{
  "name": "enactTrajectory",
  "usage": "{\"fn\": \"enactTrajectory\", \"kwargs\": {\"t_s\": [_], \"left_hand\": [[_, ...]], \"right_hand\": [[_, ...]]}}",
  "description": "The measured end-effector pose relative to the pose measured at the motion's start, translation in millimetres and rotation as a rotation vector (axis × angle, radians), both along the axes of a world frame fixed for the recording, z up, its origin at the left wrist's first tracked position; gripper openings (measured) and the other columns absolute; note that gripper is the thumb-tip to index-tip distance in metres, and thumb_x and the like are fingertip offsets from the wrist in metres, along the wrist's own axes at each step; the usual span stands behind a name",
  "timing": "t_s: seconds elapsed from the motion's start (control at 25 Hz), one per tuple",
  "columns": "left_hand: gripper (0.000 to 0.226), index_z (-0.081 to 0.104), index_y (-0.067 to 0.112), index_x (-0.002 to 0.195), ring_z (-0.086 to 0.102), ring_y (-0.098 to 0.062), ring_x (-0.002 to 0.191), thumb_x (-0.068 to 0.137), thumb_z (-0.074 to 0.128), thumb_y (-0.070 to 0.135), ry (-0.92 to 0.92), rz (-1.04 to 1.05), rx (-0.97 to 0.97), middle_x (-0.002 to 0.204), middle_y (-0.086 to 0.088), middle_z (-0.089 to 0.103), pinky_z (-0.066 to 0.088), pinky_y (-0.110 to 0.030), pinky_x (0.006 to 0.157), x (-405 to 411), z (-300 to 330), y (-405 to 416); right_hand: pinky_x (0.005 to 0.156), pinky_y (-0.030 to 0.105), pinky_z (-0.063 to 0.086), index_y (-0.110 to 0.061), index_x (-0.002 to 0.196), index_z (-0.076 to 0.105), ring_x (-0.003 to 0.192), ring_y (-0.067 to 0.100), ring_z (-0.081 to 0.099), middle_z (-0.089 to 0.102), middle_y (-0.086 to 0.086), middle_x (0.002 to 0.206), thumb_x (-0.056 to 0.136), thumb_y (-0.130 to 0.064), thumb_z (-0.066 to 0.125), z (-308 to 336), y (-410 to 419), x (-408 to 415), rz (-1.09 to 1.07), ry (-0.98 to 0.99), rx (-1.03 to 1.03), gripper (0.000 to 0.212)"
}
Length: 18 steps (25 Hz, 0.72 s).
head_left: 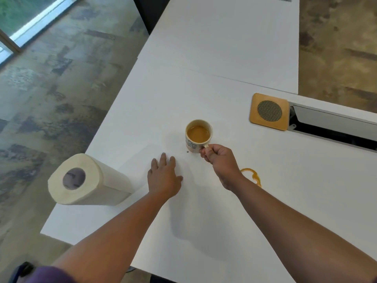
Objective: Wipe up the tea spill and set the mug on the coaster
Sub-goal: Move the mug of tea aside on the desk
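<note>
Right hand (pixel 219 160), clenched on the handle of the mug (pixel 198 135); left hand (pixel 164 176), released, lies flat with fingers spread on a loose paper sheet (pixel 142 160). Bench (pixel 214 58): white, carrying all items. Roll (pixel 85 180): paper towel, lying on its side near the left edge, just beside the sheet. Coaster (pixel 269 111): wooden square with a round mesh inset, well apart from the mug, to its right. Mug: upright near the centre, holding tea. Spill (pixel 253 175): a thin amber ring, partly hidden behind the right wrist.
</note>
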<state>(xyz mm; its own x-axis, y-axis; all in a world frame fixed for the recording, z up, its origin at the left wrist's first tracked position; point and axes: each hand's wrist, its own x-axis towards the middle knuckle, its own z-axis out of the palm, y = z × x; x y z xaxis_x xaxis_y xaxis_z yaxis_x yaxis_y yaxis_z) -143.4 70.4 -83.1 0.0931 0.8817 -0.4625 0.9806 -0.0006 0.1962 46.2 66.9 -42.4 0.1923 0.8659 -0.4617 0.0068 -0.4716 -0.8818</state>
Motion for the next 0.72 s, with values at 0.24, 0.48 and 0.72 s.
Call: {"fn": "enactTrajectory", "kwargs": {"t_s": [0.24,0.48,0.72], "left_hand": [[0.095,0.012,0.032,0.161,0.000,-0.040,0.156,0.088,0.065,0.062,0.011,0.073,-0.057,0.172,-0.002,-0.002,0.037,-0.054,0.114,-12.9,-8.8,19.2],[0.099,0.012,0.033,0.162,-0.002,-0.039,0.157,0.087,0.071,0.058,-0.035,0.084,-0.059,0.173,-0.001,-0.003,0.035,-0.058,0.117,-16.5,-13.7,24.3],[0.100,0.013,0.032,0.161,-0.001,-0.041,0.157,0.085,0.073,0.058,-0.057,0.072,-0.054,0.173,-0.002,-0.002,0.037,-0.058,0.116,-19.5,-17.4,25.9]], "right_hand": [[0.105,0.048,0.050,-0.018,0.092,0.073,0.109,0.027,0.066,0.074,0.011,0.106,0.103,-0.021,0.054,-6.0,43.5,-24.5,0.011,0.003,-0.004,0.023],[0.103,0.045,0.051,-0.023,0.089,0.072,0.110,0.027,0.066,0.073,0.010,0.105,0.103,-0.019,0.053,-10.1,70.0,-40.5,0.007,0.003,-0.008,0.024],[0.092,0.044,0.055,-0.022,0.087,0.071,0.101,0.022,0.065,0.073,0.007,0.099,0.104,-0.019,0.052,-13.0,81.4,-51.2,-0.019,0.021,-0.014,0.025]]}}
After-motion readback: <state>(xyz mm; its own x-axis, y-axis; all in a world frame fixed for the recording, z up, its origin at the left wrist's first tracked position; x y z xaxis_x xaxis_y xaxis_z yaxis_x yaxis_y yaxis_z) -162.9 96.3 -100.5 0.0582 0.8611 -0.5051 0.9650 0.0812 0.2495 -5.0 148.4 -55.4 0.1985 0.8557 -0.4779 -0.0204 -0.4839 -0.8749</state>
